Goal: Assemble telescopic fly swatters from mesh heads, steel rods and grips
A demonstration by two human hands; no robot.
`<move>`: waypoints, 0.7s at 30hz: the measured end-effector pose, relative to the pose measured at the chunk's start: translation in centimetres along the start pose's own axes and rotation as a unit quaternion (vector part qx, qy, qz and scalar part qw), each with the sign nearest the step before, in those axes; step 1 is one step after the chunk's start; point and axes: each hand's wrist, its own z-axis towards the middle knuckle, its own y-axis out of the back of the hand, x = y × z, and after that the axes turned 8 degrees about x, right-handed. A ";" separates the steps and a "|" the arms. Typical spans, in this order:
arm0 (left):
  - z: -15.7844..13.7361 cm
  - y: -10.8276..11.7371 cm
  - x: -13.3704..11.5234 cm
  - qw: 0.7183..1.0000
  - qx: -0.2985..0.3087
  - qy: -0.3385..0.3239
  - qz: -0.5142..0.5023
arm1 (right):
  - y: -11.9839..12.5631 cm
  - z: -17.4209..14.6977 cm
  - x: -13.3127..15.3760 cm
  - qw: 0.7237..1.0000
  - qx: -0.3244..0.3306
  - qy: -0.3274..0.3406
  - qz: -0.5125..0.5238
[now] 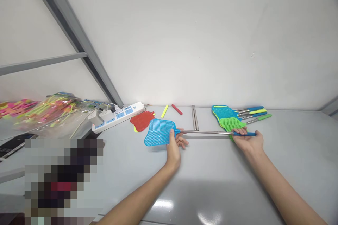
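Your left hand pinches the blue swatter at its mesh end, your right hand grips its handle, above the desk; uneven pulling could bend the slim shaft, dipping could snag the green swatter.

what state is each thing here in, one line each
Blue swatter: assembled, held by left hand and right hand
Red head: no rod, lying flat
Yellow grip: loose, lying
Red grip: loose, lying
Rods: loose, side by side
Swatter pile: heads overlapping
Power strip: plugs inserted
Phone: lying, screen state unclear
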 end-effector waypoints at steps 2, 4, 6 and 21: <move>-0.1 -0.1 -0.1 1.000 0.005 -0.005 0.014 | 0.3 0.2 0.2 1.000 0.008 0.001 -0.009; -0.2 -0.2 -0.2 1.000 0.021 -0.006 0.021 | 0.5 0.3 0.3 1.000 0.013 0.006 -0.010; -0.2 -0.3 -0.2 0.999 0.038 -0.004 0.029 | 0.5 0.3 0.5 1.000 0.008 0.012 0.005; -0.2 -0.2 0.5 0.997 0.053 0.002 0.054 | 0.7 0.4 0.7 0.994 -0.035 -0.013 0.100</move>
